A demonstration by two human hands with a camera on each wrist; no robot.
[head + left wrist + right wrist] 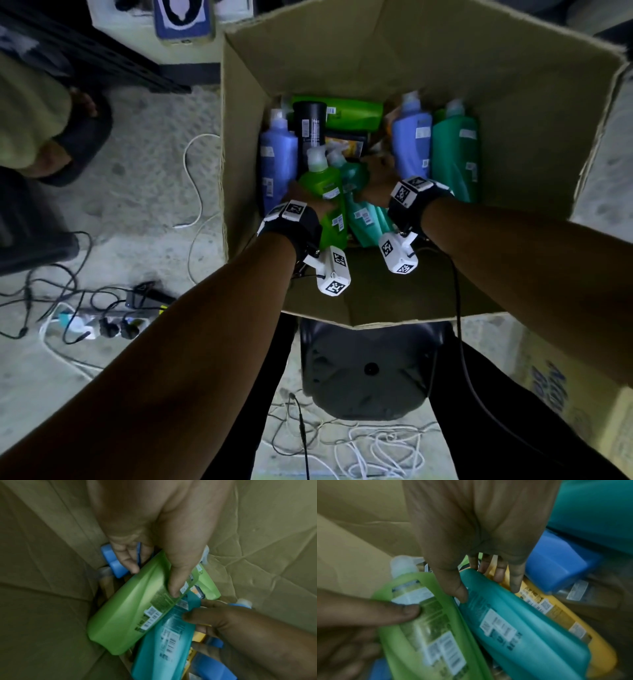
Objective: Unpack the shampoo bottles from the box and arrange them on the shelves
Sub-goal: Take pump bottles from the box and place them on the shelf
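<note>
Head view: inside the box, left hand grips the green bottle; right hand seemingly grips the teal bottle, touching it.

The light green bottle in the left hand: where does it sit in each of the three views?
Head: light green bottle at box centre, gripped by the left hand.
Left wrist: centre, slanting from upper right to lower left.
Right wrist: lower left, clear cap uppermost.
Shared landmark: the teal bottle touching its side, held by the right hand.
</note>
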